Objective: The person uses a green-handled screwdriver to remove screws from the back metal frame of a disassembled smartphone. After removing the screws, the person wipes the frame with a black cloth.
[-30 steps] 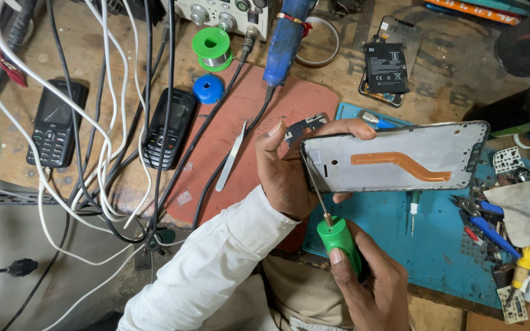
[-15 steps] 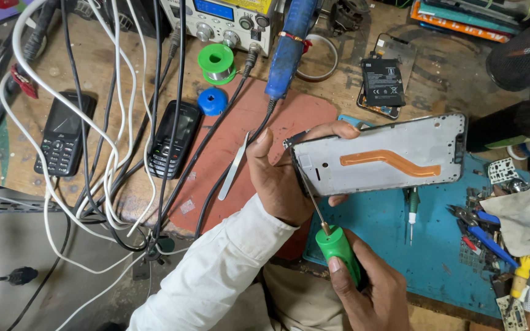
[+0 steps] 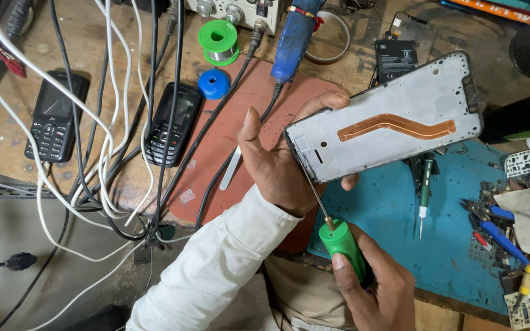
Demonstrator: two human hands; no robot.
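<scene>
We hold a grey phone frame [image 3: 394,122], a metal mid-plate with a copper-coloured strip running along its middle, raised above the bench in our left hand [image 3: 277,165]. That hand is closed on the frame's lower-left end: the thumb stands up clear of it on the left, while fingertips show over the top edge and under the lower edge, so the plate is pinched at one end and the rest of it juts out free to the right, tilted slightly upward. Held this way, the inner face is turned toward the head camera and the corner nearest us is left open for the tool. Our right hand [image 3: 375,288] is wrapped around the green handle of a screwdriver [image 3: 338,242], forefinger laid along the handle, apparently to steady it. The thin shaft rises up and to the left, and its tip meets the frame at the lower-left corner, just beside the left hand's fingers; whether it sits in a screw head we cannot tell. The frame thus lies above and beyond the right hand's grip, joined to it only through the shaft. Beneath the hands lie a reddish mat [image 3: 240,129] and a blue mat [image 3: 437,227], the latter carrying a second small screwdriver [image 3: 424,190]. Two keypad phones [image 3: 115,116], a green solder spool [image 3: 218,41] and tangled cables [image 3: 93,153] lie well apart to the left.
</scene>
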